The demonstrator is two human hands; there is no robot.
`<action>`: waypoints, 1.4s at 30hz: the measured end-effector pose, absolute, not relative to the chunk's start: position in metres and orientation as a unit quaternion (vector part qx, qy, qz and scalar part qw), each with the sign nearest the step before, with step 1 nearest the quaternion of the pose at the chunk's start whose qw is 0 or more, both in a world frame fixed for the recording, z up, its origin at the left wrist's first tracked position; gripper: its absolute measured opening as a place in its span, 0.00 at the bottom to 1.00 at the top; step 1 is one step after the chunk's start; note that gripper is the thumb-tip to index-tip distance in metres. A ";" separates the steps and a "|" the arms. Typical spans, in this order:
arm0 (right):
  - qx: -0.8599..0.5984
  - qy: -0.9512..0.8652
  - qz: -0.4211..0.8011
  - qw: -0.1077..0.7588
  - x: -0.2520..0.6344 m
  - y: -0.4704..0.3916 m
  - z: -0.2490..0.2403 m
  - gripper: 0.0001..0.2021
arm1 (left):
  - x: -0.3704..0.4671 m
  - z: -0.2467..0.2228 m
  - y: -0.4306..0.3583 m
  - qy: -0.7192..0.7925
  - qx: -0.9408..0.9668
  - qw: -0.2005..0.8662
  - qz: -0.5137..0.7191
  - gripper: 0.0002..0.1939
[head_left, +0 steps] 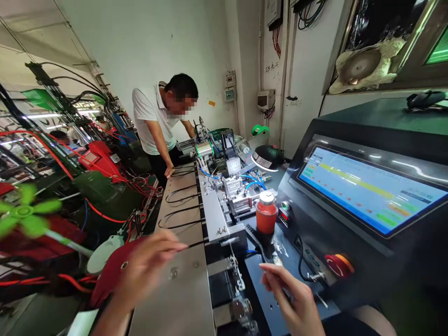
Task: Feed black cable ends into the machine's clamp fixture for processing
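Blurred by motion, my left hand point(152, 259) is over the metal plate point(175, 289), its fingertips close to the end of a black cable point(196, 243). Whether it grips the cable cannot be made out. My right hand point(289, 291) is above the dark machine bed, with thumb and fingertips brought together; anything between them is too small to tell. More black cable loops point(178, 213) lie across the plate farther back. Small metal clamps point(236, 275) sit between my hands. Beyond my right hand stands a red jar point(266, 214) with a pale lid, beside a black brush point(255, 238).
On the right is a control panel with a lit screen point(371, 186) and a red stop button point(339, 266). A person in a white shirt point(154, 116) leans over the far end. At left are a green fan point(24, 212) and red hoses.
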State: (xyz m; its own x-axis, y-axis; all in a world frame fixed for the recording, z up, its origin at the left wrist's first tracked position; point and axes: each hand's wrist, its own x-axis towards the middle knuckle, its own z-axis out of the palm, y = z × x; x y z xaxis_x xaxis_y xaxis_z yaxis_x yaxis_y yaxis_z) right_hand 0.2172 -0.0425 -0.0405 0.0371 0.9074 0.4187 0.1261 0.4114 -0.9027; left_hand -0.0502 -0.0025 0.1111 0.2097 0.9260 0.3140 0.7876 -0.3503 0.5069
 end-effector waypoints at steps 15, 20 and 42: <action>-0.448 -0.594 0.417 0.523 0.192 -0.045 -0.030 0.15 | 0.012 0.031 -0.012 0.411 0.864 0.227 0.184 0.11; -0.422 -0.671 0.424 0.438 0.201 -0.043 -0.023 0.17 | 0.006 0.037 -0.009 0.369 0.891 0.236 0.119 0.12; -0.523 -0.538 0.306 0.585 0.182 -0.028 -0.046 0.15 | 0.009 0.020 0.003 0.560 0.775 0.233 0.178 0.16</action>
